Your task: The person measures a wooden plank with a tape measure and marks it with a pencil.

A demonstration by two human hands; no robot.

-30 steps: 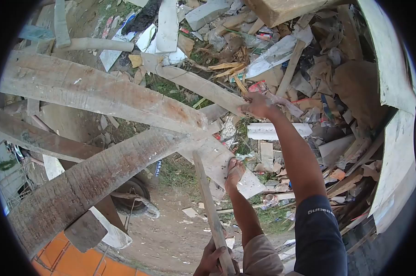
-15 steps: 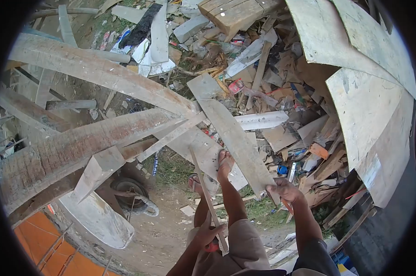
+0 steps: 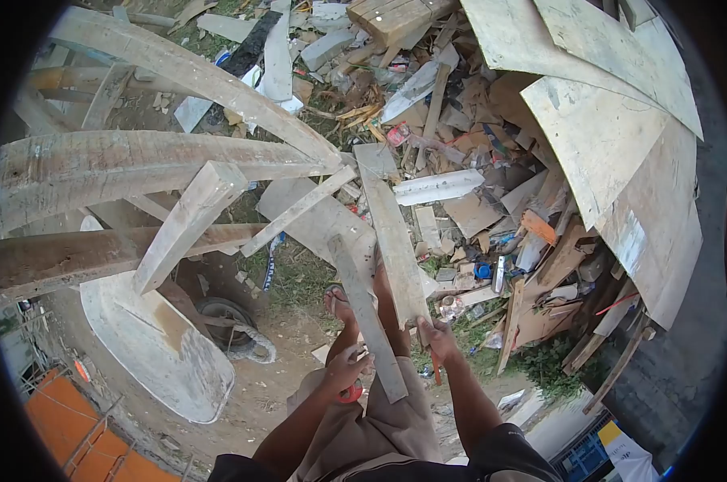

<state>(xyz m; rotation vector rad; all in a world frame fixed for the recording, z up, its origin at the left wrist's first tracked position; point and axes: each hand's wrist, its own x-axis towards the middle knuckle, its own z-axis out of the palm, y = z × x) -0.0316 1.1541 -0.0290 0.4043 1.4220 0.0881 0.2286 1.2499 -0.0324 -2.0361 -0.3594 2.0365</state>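
Observation:
My right hand [image 3: 439, 339] is closed on the near end of a long wooden board [image 3: 392, 233], which slants away from me. An orange pencil-like stick [image 3: 437, 371] pokes down from the same hand. My left hand [image 3: 347, 369] is curled around a red rounded object [image 3: 350, 392], mostly hidden under the palm. Its fingertips are right at the edge of a narrower wooden plank [image 3: 369, 321]. That plank shows its flat face, with its near end over my thigh and its far end beside the long board.
Heavy beams [image 3: 155, 165] meet ahead on the left, propped by a short post [image 3: 191, 225]. A wheelbarrow [image 3: 163, 353] stands below them. Scrap wood and rubbish [image 3: 484, 201] pile up ahead right, beside large plywood sheets [image 3: 596, 153]. An orange panel [image 3: 82, 434] lies at lower left.
The narrower plank has turned from edge-on to flat face, and my left hand has shifted off its near end. My right hand and the long board have swung left as the view turned.

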